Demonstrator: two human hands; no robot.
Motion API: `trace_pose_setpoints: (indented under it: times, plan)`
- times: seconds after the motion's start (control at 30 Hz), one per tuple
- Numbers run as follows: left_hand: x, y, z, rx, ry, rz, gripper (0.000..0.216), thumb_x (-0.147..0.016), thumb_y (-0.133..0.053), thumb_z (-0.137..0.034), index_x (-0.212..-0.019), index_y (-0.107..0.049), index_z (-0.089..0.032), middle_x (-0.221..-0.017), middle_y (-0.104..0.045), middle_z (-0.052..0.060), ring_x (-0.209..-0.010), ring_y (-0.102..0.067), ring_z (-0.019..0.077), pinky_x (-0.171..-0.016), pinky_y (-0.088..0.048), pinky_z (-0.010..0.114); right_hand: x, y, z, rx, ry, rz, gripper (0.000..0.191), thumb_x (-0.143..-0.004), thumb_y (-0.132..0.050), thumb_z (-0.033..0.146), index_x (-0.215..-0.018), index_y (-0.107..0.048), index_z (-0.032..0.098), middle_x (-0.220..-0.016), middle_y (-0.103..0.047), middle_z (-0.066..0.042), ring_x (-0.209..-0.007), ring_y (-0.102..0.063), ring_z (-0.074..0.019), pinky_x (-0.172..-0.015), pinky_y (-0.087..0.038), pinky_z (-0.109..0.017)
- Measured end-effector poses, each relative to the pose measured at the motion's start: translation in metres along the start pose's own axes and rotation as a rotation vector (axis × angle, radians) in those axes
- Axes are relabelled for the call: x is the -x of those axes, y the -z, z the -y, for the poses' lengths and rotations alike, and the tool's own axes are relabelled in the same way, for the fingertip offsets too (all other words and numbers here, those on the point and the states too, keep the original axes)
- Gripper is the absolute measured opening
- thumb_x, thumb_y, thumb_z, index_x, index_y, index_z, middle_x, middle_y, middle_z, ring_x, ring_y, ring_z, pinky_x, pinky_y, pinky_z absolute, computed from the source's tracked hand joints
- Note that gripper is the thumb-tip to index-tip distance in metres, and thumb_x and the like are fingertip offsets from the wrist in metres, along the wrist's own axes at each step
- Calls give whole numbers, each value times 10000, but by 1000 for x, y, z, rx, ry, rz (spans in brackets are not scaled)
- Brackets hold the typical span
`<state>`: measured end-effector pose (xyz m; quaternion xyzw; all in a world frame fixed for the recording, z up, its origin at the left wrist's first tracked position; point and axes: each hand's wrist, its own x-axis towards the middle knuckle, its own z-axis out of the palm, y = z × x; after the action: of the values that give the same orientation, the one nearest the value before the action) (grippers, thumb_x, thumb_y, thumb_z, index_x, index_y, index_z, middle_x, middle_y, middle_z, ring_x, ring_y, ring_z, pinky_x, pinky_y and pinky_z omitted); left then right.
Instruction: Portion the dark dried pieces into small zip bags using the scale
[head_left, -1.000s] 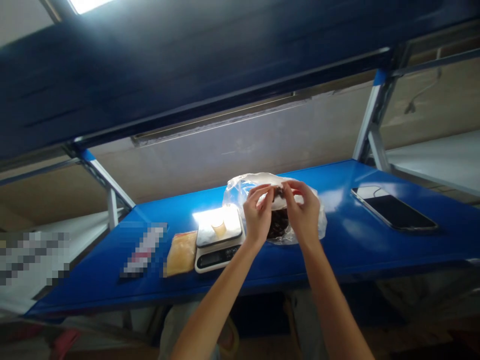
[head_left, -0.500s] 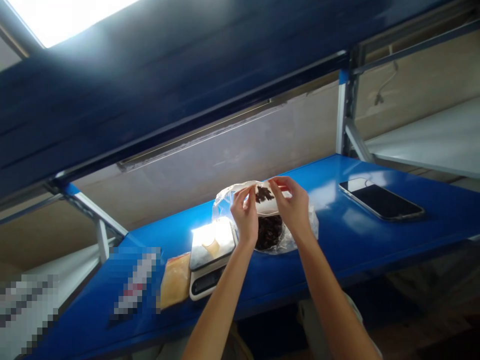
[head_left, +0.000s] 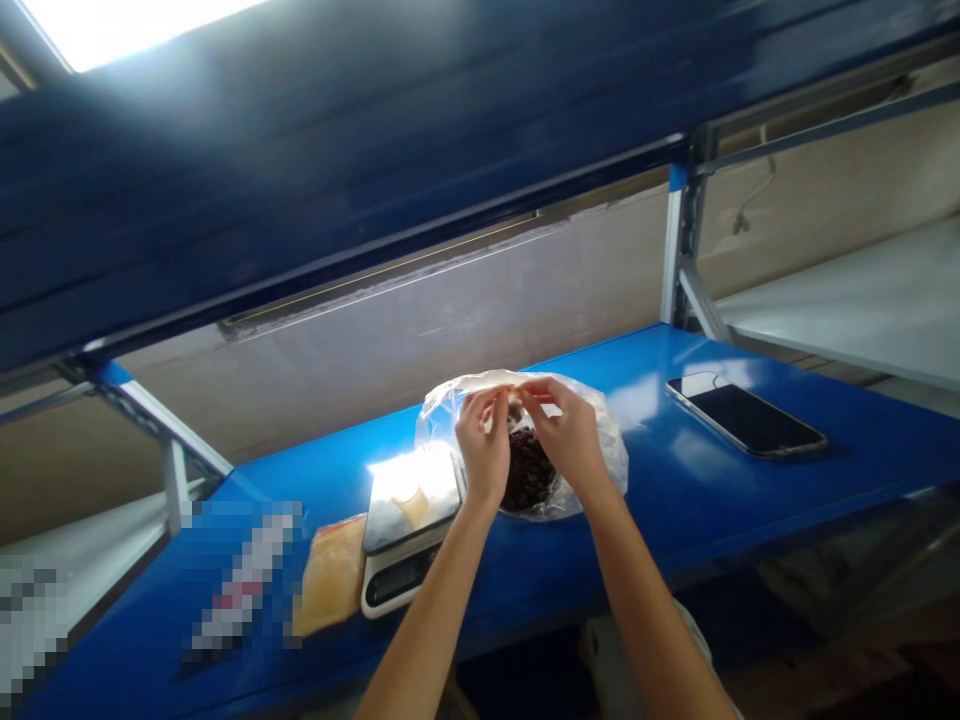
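Over an open clear plastic bag (head_left: 613,450), my left hand (head_left: 484,455) and my right hand (head_left: 570,440) are close together. The fingers of both pinch the upper edge of a small pale pouch (head_left: 514,410), which my fingers partly cover. Dark brown dried pieces (head_left: 529,475) lie in the plastic bag just below. Left of my left hand is a white kitchen scale (head_left: 386,597) with a shiny plate and a dark display. A small pale object (head_left: 410,508), perhaps an empty pouch, rests on the plate; glare hides its details.
A packet of yellowish material (head_left: 331,578) lies left of the scale on the blue table (head_left: 675,500). Further left is a pixelated item (head_left: 244,590). A smartphone (head_left: 750,415) lies at the right. A dark blue shelf (head_left: 337,170) hangs low over the table.
My fingertips have come together, narrowing the pouch's mouth; the dark pieces seen inside it before are now mostly hidden. The view has shifted slightly.
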<state>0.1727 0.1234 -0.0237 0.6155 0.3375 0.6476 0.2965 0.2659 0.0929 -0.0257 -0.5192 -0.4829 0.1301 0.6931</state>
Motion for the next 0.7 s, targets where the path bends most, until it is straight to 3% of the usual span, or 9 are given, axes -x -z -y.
trace_pose_setpoints:
  times: [0.07,0.13,0.37,0.57,0.7]
  plan:
    - [0,0,2,3,47,59,178,-827,-624,-327,-841,-706,-170,-874,-691,60,-817,-648,161,-751,-504,267,0,0,-3,22,10,73,217,-834,-547,358,-837,-658,172,-826,-716,-86,-775,-671,-222,-580,-521,-296]
    - [0,0,5,3,56,18,172,-840,-607,-311,-862,-699,-168,-894,-695,65,-840,-650,164,-765,-502,268,1,0,-4,8,-9,77,227,-839,-543,359,-857,-658,164,-853,-713,-95,-807,-670,-232,-574,-533,-301]
    - [3,0,2,33,22,-94,187,-872,-571,-323,-909,-683,-179,-957,-688,63,-921,-637,164,-798,-494,261,4,3,3,-152,-76,-82,274,-842,-566,402,-905,-661,154,-823,-699,-85,-773,-674,-212,-448,-519,-234]
    - [9,-3,-5,73,140,-9,282,-834,-623,-359,-1041,-649,-169,-961,-698,72,-858,-652,155,-788,-502,267,6,5,4,-194,-85,-153,264,-838,-587,409,-896,-653,159,-814,-681,-65,-759,-675,-192,-454,-538,-224]
    - [9,-5,-2,87,227,27,189,-787,-665,-303,-894,-692,-150,-900,-714,76,-818,-654,163,-772,-501,276,6,9,-2,-215,-128,-130,310,-828,-589,443,-931,-640,155,-850,-679,-73,-827,-690,-216,-465,-558,-233]
